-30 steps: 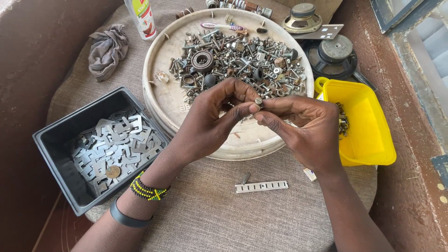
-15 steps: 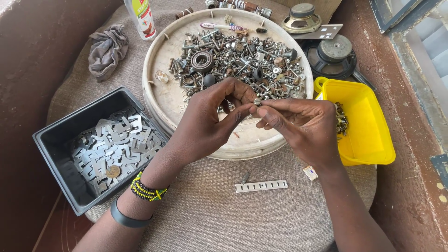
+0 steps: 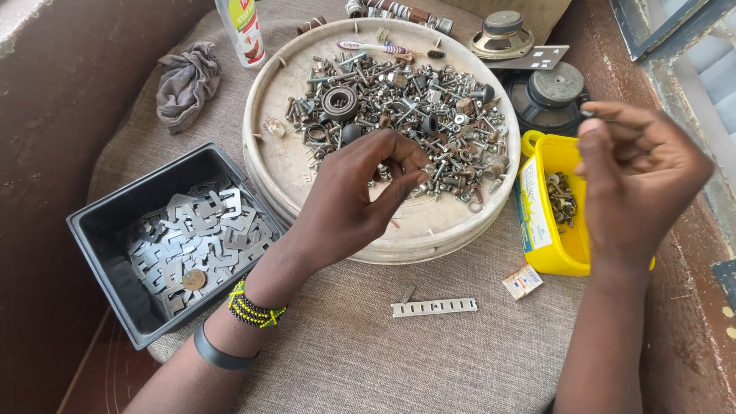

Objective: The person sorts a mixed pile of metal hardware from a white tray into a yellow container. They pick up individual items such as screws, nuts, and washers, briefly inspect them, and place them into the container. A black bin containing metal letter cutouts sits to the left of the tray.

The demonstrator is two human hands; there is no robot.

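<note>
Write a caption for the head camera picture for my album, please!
Left hand over a round tray of screws, right hand raised above a yellow tub.

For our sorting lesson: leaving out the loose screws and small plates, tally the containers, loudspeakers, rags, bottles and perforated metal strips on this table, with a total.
Containers: 3 (round tray, black bin, yellow tub)
Loudspeakers: 2 (brass one, black one)
Rags: 1
Bottles: 1
Perforated strips: 1
Total: 8

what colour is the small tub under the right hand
Bright yellow. The tub sits beside the round tray, below the raised right hand; the head view shows it clearly.
</note>
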